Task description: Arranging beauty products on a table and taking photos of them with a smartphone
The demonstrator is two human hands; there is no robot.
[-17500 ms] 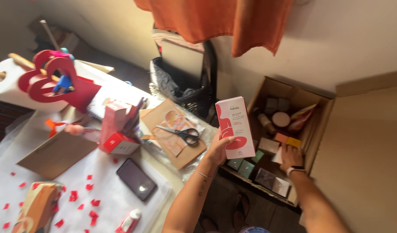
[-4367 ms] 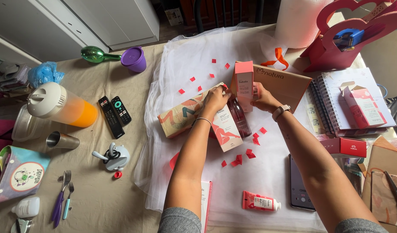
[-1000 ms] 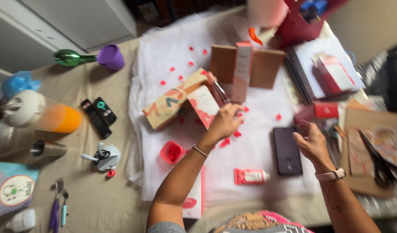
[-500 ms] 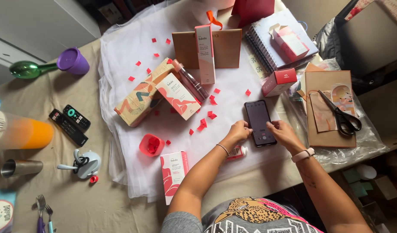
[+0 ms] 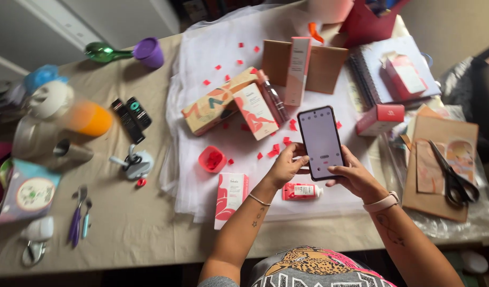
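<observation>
Both hands hold a black smartphone with a lit pale screen above the white cloth. My left hand grips its left lower edge. Its right lower side rests in my right hand, which wears a pink wristband. Beyond the phone stand a tall pink carton against a brown cardboard piece, a patterned box, a pink-and-white carton and a dark bottle. A small pink tube lies under my hands.
Red paper bits dot the cloth. A red dish and flat pink carton lie to the left. Scissors on brown card at right, small red box, notebook. Remotes, orange bottle, purple cup at left.
The phone lay flat on the cloth half a second ago with both hands touching it; now both hands have lifted it, screen lit. The camera view has shifted.
</observation>
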